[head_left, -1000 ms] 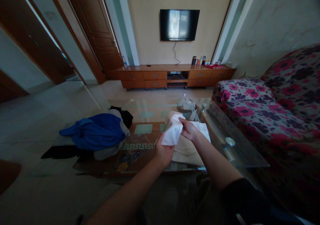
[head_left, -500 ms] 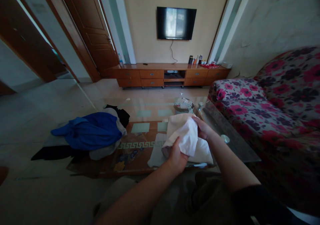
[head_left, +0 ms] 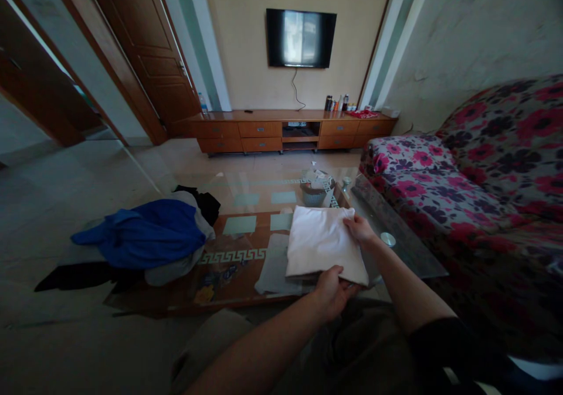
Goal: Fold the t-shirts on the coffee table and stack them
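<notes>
A folded white cloth (head_left: 321, 242) lies flat on the glass coffee table (head_left: 246, 225), on top of other folded pale cloth (head_left: 272, 269). My left hand (head_left: 334, 289) grips its near edge with curled fingers. At the cloth's right edge my right hand (head_left: 360, 229) pinches the fabric. A heap of unfolded clothes, blue on top (head_left: 141, 234) with grey and black beneath, sits on the table's left part.
A small basket (head_left: 314, 193) stands at the table's far end. A flowered sofa (head_left: 475, 172) runs along the right. A wooden cabinet (head_left: 285, 131) and a wall television (head_left: 301, 37) are at the far wall, wooden doors (head_left: 145, 49) on the left.
The white cloth was held up and being folded in both hands; it now lies flat on the folded stack, with both hands still at its edges.
</notes>
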`<state>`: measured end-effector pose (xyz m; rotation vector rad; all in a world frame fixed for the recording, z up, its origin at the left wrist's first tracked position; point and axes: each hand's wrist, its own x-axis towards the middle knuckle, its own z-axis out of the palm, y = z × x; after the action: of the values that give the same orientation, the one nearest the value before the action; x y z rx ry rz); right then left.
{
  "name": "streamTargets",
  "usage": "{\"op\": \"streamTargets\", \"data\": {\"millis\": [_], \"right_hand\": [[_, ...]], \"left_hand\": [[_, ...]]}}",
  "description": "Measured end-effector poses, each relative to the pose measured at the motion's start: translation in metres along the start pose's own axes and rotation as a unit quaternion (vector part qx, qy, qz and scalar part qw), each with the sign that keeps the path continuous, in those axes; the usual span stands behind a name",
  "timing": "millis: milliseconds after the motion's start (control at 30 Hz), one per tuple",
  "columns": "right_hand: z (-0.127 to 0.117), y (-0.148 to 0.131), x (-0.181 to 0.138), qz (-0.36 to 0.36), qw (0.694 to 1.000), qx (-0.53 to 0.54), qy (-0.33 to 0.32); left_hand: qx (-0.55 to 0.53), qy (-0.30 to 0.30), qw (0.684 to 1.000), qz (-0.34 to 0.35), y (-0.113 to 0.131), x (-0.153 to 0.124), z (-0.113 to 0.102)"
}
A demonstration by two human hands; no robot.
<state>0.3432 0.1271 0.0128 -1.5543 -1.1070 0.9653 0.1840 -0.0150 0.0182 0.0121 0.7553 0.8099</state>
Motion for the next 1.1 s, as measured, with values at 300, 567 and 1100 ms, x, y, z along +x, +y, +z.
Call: {"op": "streamTargets", "data": {"millis": [300, 567, 1100], "right_hand": [[-0.002, 0.009, 0.014, -0.015, 1.000, 0.014, 0.020], [0.000, 0.015, 0.026, -0.027, 0.997, 0.008, 0.065], [-0.006, 0.011, 0.018, 0.072, 0.954, -0.250, 0.146]], "left_hand": [[0.041, -0.009, 0.999, -0.028, -0.011, 0.011, -0.001], [0.067, -0.024, 0.997, -0.043, -0.010, 0.013, -0.003], [0.325, -0.127, 0.925, -0.152, 0.005, 0.003, -0.007]]}}
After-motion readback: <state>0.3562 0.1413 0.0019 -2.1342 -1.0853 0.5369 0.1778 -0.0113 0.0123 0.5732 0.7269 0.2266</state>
